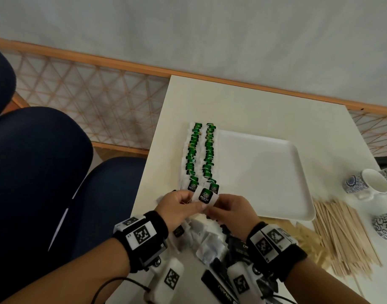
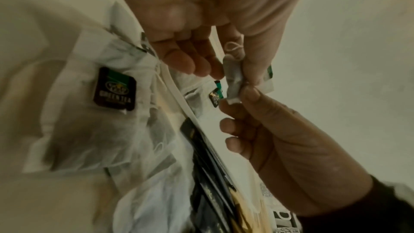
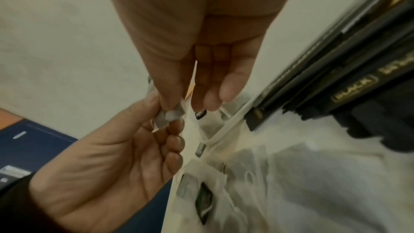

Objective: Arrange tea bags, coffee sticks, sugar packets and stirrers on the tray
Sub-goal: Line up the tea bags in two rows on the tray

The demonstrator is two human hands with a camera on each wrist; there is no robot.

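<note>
Both hands hold one tea bag [image 1: 205, 197] with a green-and-black tag just above the table's near left part. My left hand [image 1: 193, 201] pinches its left edge and my right hand [image 1: 217, 204] pinches its right edge. In the left wrist view the thumb and fingers of the left hand [image 2: 235, 72] pinch the folded bag [image 2: 233, 77]. Two long rows of tea bags [image 1: 201, 154] run along the left side of the white tray [image 1: 265, 172]; I cannot tell whether they lie on it. The rest of the tray is bare.
Loose tea bags [image 1: 201, 235] and black coffee sticks [image 1: 219, 286] lie under my wrists. A heap of wooden stirrers [image 1: 346, 235] lies right of the tray, with pale packets [image 1: 306, 238] beside it. Blue-patterned cups [image 1: 368, 183] stand at the far right. Dark blue chairs [image 1: 34, 172] stand left of the table.
</note>
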